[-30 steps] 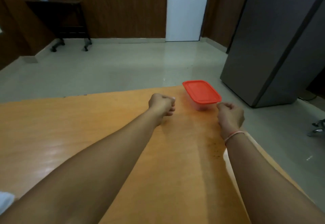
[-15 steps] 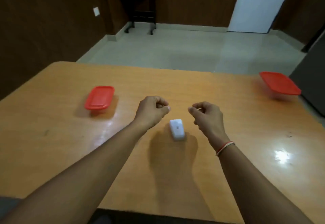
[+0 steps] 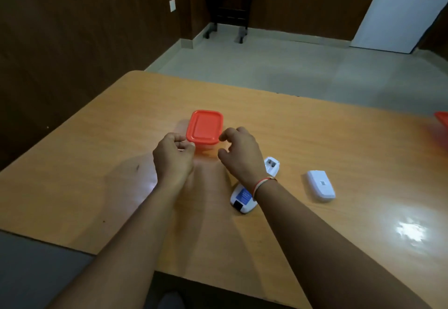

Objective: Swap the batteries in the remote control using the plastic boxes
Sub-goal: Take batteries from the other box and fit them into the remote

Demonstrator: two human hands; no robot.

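Note:
A clear plastic box with a red lid (image 3: 205,127) stands on the orange table (image 3: 327,139). My left hand (image 3: 173,158) is curled shut, its fingertips against the lid's near-left corner. My right hand (image 3: 242,154) hovers by the near-right corner with its fingers bent and apart, the index tip at the lid's edge. The white remote control (image 3: 272,166) lies back-up behind my right wrist with its battery bay uncovered; my wrist hides its middle. Its white battery cover (image 3: 321,185) lies apart to the right. I see no batteries.
A second red-lidded box (image 3: 442,120) peeks in at the table's far right edge. The table's left edge and near edge are close to my forearms. Beyond the table are bare floor, a dark stand (image 3: 228,0) by the wall and a white door (image 3: 402,8).
The view has swung left and down. Both hands have moved from beside the closed remote to the left red-lidded box. The remote now lies uncovered, with its cover set aside on the right.

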